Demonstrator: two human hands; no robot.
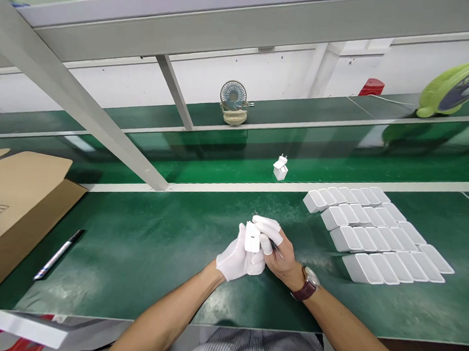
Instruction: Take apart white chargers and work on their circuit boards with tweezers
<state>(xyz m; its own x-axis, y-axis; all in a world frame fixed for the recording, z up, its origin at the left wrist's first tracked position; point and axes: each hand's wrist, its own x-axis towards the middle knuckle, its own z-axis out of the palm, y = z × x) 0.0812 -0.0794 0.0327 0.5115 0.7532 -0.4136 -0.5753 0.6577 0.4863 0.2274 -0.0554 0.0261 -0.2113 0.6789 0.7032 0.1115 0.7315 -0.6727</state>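
Note:
A small white charger block [252, 237] sits between both hands at the centre of the green bench. My left hand [237, 258], in a white glove, is closed around its lower side. My right hand [273, 247], with white finger cots on the fingertips and a watch on the wrist, pinches the block's right edge. A thin dark tool seems to lie in the right hand; I cannot make it out clearly.
Several rows of white charger blocks [374, 234] lie to the right. One white plug [280, 168] stands on the conveyor belt beyond. A cardboard box [13, 209] and a pen [58, 255] are at left. A small fan [233, 102] stands behind.

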